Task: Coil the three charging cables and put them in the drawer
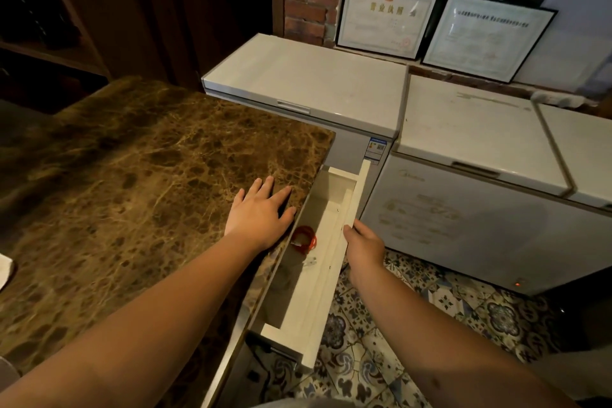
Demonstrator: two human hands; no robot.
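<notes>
Both forearms reach in from the bottom, and the white drawer [331,243] stands pulled out from under the counter's right edge, partly open. Right hand [364,250] sits on the drawer's front panel, thumb on the top rim, fingers hidden behind, so how far it curls I cannot tell. Left hand [261,212] lies flat, fingers spread, on the brown marble counter [132,175] right at its edge, holding nothing. Inside, a red coiled cable [304,239] with a white cable [309,262] just nearer. Beyond, 2 white chest freezers [331,83] close off the drawer's far side
</notes>
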